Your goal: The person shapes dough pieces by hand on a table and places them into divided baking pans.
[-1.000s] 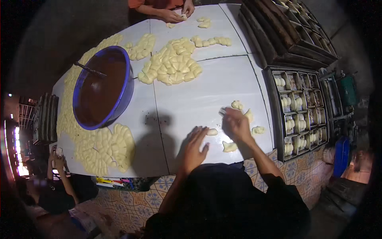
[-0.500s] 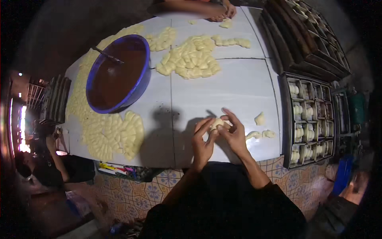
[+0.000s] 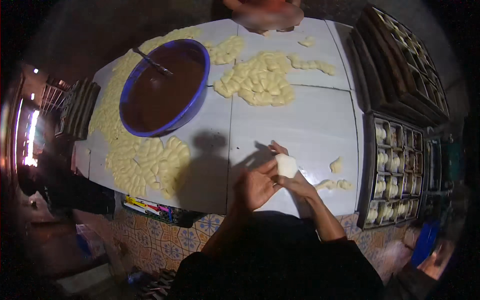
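A flattened round piece of pale dough (image 3: 286,165) rests on the fingers of my right hand (image 3: 299,186), with the thumb at its lower edge. Close by on its left, my left hand (image 3: 257,189) is turned palm up, its fingers stretched toward the dough's edge; part of it is smeared by motion. Whether those fingertips touch the dough is hard to tell. Both hands are above the near edge of the white tabletop (image 3: 300,120). To their right lie a small dough lump (image 3: 336,165) and a few dough bits (image 3: 334,184).
A blue basin (image 3: 192,117) of brown filling with a utensil stands at left, ringed by dough pieces (image 3: 172,165). More dough pieces (image 3: 260,82) lie farther back. Divided metal trays (image 3: 395,172) holding dough stand at right, beside stacked trays (image 3: 400,60). A person (image 3: 267,15) is across the table.
Both hands were pinching the dough between them. Now it lies flattened on my right hand, and my left hand has turned palm up. The whole view has shifted slightly.
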`<state>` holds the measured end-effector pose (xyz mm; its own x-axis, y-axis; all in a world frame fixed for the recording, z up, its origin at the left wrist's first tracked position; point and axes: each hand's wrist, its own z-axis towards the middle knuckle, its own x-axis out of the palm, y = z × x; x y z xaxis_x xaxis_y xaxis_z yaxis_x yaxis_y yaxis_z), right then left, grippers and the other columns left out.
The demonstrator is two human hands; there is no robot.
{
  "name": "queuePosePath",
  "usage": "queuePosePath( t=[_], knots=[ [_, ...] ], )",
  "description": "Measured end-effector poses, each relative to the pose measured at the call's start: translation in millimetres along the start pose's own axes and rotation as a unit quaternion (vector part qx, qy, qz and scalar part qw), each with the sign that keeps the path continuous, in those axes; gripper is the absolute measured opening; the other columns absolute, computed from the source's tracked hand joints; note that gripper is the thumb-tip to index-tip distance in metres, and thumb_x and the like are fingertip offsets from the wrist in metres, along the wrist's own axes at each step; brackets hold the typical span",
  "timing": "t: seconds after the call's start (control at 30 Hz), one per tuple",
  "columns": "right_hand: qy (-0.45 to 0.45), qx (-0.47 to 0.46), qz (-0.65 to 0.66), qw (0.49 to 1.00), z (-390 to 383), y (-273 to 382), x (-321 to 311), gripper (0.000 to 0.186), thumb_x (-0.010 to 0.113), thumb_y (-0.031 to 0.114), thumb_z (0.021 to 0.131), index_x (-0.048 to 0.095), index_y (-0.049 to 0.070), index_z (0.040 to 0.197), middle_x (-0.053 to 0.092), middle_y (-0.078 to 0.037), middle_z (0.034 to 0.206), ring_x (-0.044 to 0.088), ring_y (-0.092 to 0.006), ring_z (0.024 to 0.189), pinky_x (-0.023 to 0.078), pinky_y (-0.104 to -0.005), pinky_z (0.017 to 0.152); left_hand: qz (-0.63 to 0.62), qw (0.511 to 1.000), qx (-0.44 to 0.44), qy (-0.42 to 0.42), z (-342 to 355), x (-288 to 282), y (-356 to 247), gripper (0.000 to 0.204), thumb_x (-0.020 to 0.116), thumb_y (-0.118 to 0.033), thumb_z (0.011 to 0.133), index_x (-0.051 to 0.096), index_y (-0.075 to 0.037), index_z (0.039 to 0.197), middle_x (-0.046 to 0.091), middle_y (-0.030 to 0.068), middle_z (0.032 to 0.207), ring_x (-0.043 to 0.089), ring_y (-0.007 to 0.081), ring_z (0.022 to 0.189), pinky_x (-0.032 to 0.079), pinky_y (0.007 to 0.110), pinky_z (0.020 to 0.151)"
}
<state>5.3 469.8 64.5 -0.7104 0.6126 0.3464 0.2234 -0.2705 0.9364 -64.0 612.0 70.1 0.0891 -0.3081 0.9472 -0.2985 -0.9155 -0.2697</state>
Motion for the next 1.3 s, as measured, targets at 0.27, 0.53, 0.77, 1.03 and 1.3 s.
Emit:
queuePosePath(
  t=[0.27,0.53,0.77,1.03,1.3],
  knots=[
    [-0.041,-0.034,0.009,0.999,19,-24,0,0.103,0.067,0.058,0.077,0.010,0.012,0.150,0.029,-0.010,0.143,0.040,-0.0241,0.124,0.045,-0.0326,0.086,0.584,0.643,0.361,-0.339,52,-11,-250,0.067,0.028,-0.054,0.098,0.063,0.003,0.091,0.060,0.0061,0.074,0.055,0.0209,0.065,0.043,0.036,0.067],
    [-0.026,-0.012,0.055,0.998,24,-57,15,0.082,0.069,0.028,0.083,0.021,0.009,0.148,0.036,-0.009,0.139,0.045,-0.0179,0.113,0.044,-0.0328,0.089,0.730,0.513,0.073,-0.446,50,-33,-309,0.069,0.024,-0.064,0.093,0.065,-0.008,0.095,0.062,0.0181,0.073,0.060,0.0245,0.068,0.044,0.043,0.075],
    [-0.117,0.017,0.108,0.987,29,-61,9,0.067,0.060,0.019,0.091,0.023,0.005,0.146,0.047,-0.010,0.131,0.052,-0.0154,0.104,0.046,-0.0264,0.083,0.726,0.437,0.327,-0.418,38,-36,-159,0.067,0.032,-0.060,0.094,0.057,-0.002,0.114,0.061,0.0209,0.106,0.059,0.0316,0.096,0.045,0.040,0.087],
    [-0.254,0.148,0.236,0.926,-4,-86,7,0.032,0.056,0.015,0.092,0.056,-0.001,0.120,0.057,-0.006,0.106,0.054,-0.0162,0.091,0.045,-0.0267,0.079,0.299,0.897,0.101,-0.310,2,-16,-8,0.050,0.038,-0.044,0.096,0.051,-0.002,0.120,0.056,0.0144,0.117,0.057,0.0254,0.106,0.047,0.040,0.091],
    [-0.158,-0.143,-0.330,0.920,-44,-30,10,0.024,0.059,-0.004,0.079,0.065,0.003,0.102,0.055,-0.013,0.107,0.057,-0.0266,0.097,0.048,-0.0339,0.081,0.534,0.808,0.137,-0.208,-19,-12,29,0.033,0.056,0.005,0.085,0.053,0.015,0.116,0.060,0.0157,0.100,0.067,0.0208,0.087,0.055,0.029,0.074]
  ],
)
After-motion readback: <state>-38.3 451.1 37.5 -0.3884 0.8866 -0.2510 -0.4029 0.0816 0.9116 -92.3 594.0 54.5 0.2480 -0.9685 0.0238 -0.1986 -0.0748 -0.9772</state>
